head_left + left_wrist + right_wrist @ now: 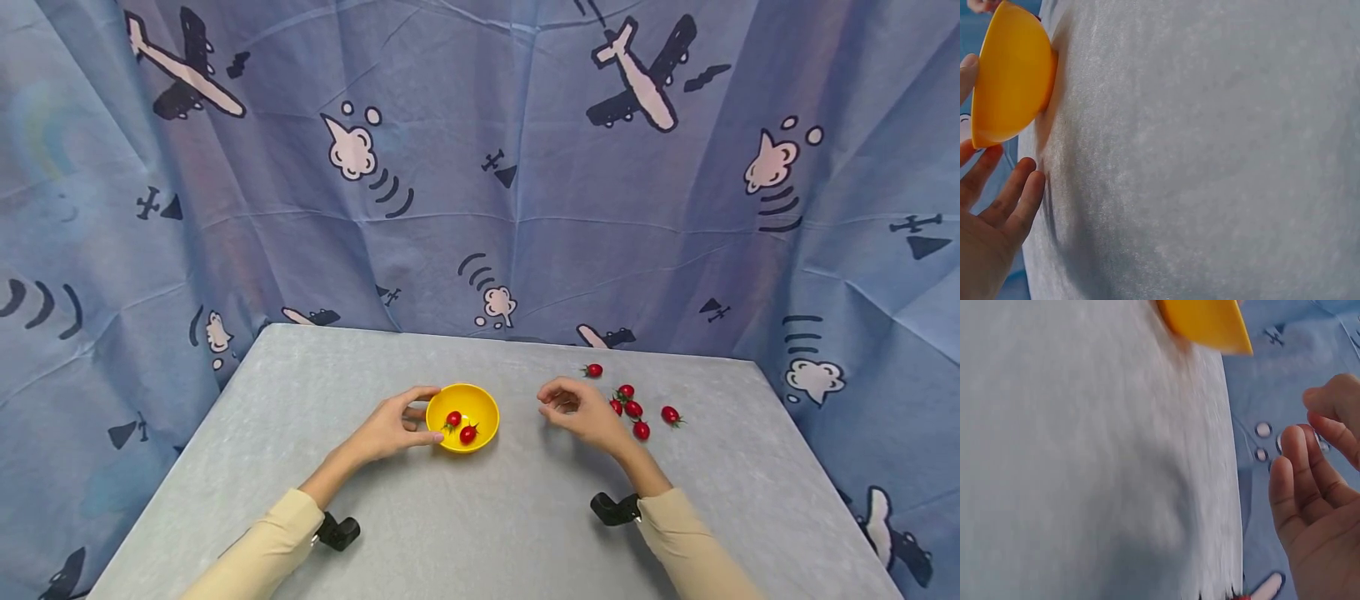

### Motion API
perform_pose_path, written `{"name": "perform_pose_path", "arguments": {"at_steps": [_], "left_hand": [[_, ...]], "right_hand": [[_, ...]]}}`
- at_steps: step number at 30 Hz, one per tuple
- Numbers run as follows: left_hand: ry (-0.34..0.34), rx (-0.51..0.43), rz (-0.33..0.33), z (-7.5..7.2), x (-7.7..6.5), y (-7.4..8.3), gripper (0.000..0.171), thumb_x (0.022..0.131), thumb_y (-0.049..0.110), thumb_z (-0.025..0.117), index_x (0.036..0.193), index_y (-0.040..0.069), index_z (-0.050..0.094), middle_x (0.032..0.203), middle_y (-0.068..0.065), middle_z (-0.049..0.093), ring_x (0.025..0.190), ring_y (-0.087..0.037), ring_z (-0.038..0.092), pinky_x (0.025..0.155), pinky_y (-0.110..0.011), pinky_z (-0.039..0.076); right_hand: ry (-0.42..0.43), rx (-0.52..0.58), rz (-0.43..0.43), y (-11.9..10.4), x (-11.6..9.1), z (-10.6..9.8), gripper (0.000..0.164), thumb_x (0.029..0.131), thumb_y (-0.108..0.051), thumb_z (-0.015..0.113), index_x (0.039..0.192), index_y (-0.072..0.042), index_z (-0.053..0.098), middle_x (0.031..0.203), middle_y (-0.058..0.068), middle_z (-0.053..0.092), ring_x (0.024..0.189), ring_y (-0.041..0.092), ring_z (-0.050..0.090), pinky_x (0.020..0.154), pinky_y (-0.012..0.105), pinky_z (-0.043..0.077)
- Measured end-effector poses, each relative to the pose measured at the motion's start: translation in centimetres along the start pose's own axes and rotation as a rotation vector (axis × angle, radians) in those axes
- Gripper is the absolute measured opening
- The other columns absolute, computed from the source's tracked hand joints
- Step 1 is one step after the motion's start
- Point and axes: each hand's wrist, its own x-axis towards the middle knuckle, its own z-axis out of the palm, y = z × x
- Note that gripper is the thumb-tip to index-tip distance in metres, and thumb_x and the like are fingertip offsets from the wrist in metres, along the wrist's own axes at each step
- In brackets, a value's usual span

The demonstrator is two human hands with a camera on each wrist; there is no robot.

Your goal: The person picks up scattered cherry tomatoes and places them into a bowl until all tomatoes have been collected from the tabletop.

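Observation:
A yellow bowl [487, 417] stands on the table with two small red tomatoes [468, 434] inside, green stems attached. My left hand [390, 427] holds the bowl from its left side, thumb at the near rim and fingers at the far rim. In the left wrist view the bowl [1013, 75] appears from the side, between thumb and fingers. To the right of the bowl, my right hand [585, 412] is over the table with loosely curled fingers. Thumb and forefinger are close together, and nothing shows between them in the right wrist view.
Several more cherry tomatoes [633, 409] lie just right of my right hand, and one tomato [593, 370] sits farther back. A blue curtain [450, 167] printed with airplanes hangs behind the pale grey table [465, 533]. Black wrist cameras [615, 509] stick out below both hands.

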Motion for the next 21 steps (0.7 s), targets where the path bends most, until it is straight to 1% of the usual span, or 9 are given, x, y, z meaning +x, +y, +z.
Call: {"name": "perform_pose_path", "arguments": {"at_steps": [5,7,11,14,17,21], "left_hand": [[0.003,0.003,-0.004,0.0,0.0,0.0,0.072,0.086,0.019,0.086,0.147,0.007,0.051,0.144,-0.012,0.053,0.115,-0.031,0.063,0.090,-0.038,0.057],[0.004,0.005,-0.006,0.0,0.0,0.0,0.072,0.085,0.019,0.086,0.147,0.008,0.051,0.144,-0.012,0.053,0.115,-0.031,0.063,0.090,-0.037,0.057],[0.002,0.005,-0.004,0.0,0.0,0.0,0.071,0.086,0.019,0.086,0.147,0.007,0.051,0.145,-0.012,0.053,0.115,-0.031,0.063,0.090,-0.038,0.057],[-0.002,0.004,-0.001,0.0,0.0,0.0,0.071,0.086,0.019,0.086,0.147,0.007,0.051,0.145,-0.012,0.053,0.115,-0.031,0.063,0.090,-0.038,0.057],[-0.005,0.007,0.000,-0.1,0.0,0.0,0.071,0.086,0.019,0.085,0.147,0.007,0.051,0.145,-0.012,0.053,0.116,-0.032,0.063,0.091,-0.038,0.057],[-0.003,0.013,0.001,0.0,-0.1,0.0,0.072,0.086,0.020,0.086,0.147,0.007,0.051,0.144,-0.012,0.054,0.115,-0.031,0.063,0.090,-0.037,0.057]], "right_hand": [[0.048,-0.007,0.005,0.8,-1.7,-2.6,0.017,0.092,0.000,0.074,0.107,0.005,0.068,0.102,0.014,0.068,0.086,0.024,0.064,0.075,0.027,0.056],[0.059,-0.003,0.023,1.0,-2.3,-3.6,0.019,0.092,0.000,0.074,0.109,0.006,0.067,0.104,0.017,0.067,0.087,0.024,0.064,0.075,0.027,0.056],[0.078,-0.007,0.064,1.4,-3.5,-5.6,0.019,0.093,-0.001,0.073,0.110,0.005,0.066,0.103,0.016,0.067,0.087,0.024,0.065,0.074,0.025,0.056],[0.094,-0.048,0.078,1.8,-4.4,-7.0,0.019,0.094,-0.002,0.073,0.111,0.004,0.066,0.104,0.015,0.068,0.088,0.022,0.065,0.075,0.023,0.056],[0.114,-0.097,0.082,2.3,-5.3,-8.2,0.020,0.094,-0.002,0.073,0.112,0.004,0.066,0.106,0.017,0.068,0.090,0.021,0.065,0.077,0.022,0.055],[0.150,-0.150,0.088,3.0,-6.5,-9.7,0.021,0.095,-0.003,0.072,0.114,0.004,0.067,0.107,0.016,0.068,0.089,0.020,0.065,0.074,0.021,0.055]]}}
